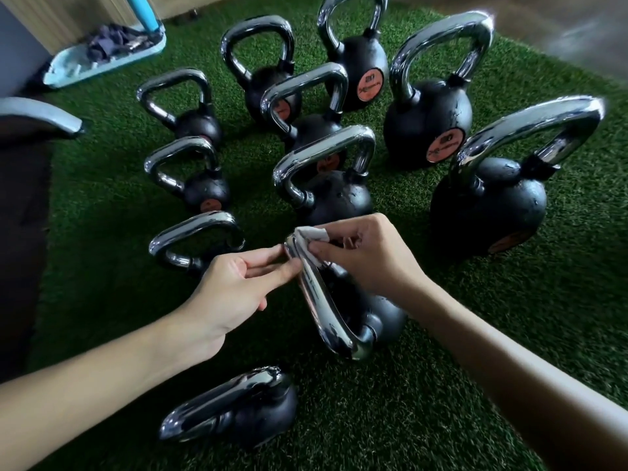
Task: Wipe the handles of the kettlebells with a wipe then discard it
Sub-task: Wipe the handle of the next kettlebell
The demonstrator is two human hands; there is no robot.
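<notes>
Two hands worked the black chrome-handled kettlebell (343, 300) at six o'clock: the right hand (367, 256) pinched the small white wipe (311, 234) over the handle top while the left hand (234, 287), its grip closed on the handle, steadied it.

Green artificial turf (102, 232) covered nearly the whole floor, its blades catching soft light from the upper right. Along the top edge ran a pale wood-grain wall panel (68, 15). A light blue tray (112, 59) sat at the turf's far left corner, a dark crumpled cloth (112, 39) in it. At the left, a dark mat (20, 232) bordered the grass.
</notes>
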